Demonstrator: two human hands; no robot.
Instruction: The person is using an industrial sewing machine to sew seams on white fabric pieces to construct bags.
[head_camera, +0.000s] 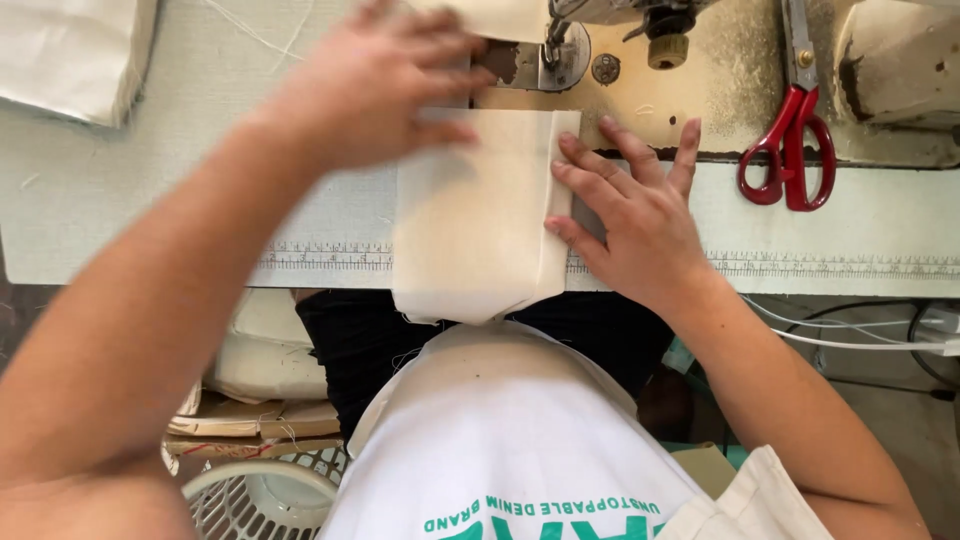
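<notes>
A folded cream cloth (470, 215) lies in the middle of the frame on the sewing table (150, 200). The left hand (375, 85), blurred, rests on its upper edge with fingers spread; the right hand (635, 215) presses its right edge, fingers flat and slightly apart. Red scissors (790, 150) lie at upper right.

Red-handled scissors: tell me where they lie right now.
In the head view, the red-handled scissors lie at upper right on the sewing machine bed, handles toward the person, just beyond the right hand pressing the cream fabric.
</notes>
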